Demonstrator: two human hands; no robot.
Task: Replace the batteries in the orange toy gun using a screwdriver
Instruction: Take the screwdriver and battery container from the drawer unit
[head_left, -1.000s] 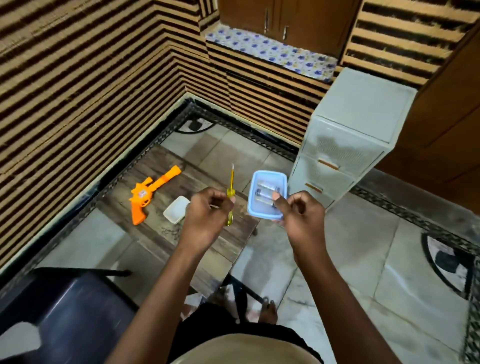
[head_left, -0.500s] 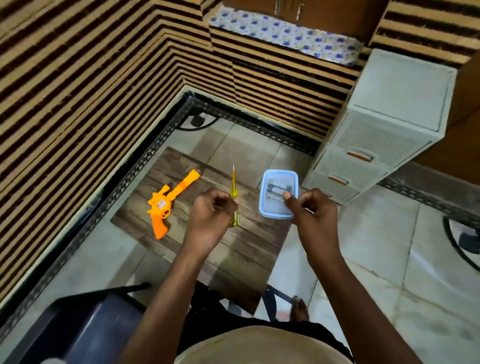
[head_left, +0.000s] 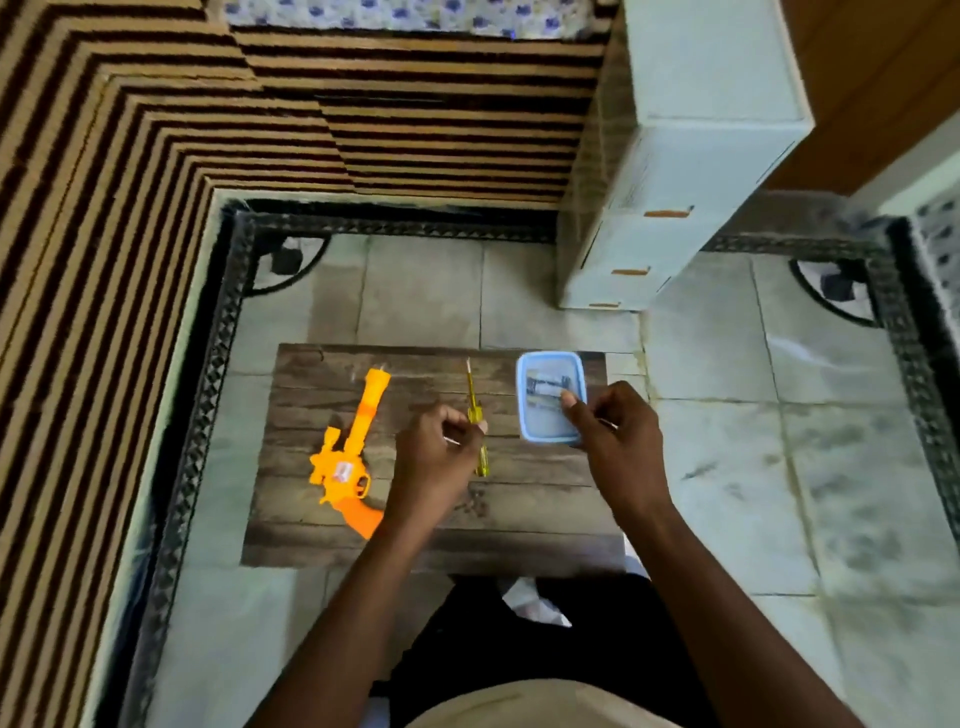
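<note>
The room is dim with a cool, greenish cast, and the light is soft and even, so shadows are faint. The pale floor tiles (head_left: 857, 467) carry a dull sheen. The wide-angle lens bends the striped wall (head_left: 130, 208) and the white drawer unit (head_left: 691, 171) sharply toward the edges. The whole picture is slightly soft with motion blur; the contents of the blue-rimmed container (head_left: 550, 400) smear into streaks, and fine detail looks smoothed over.
</note>
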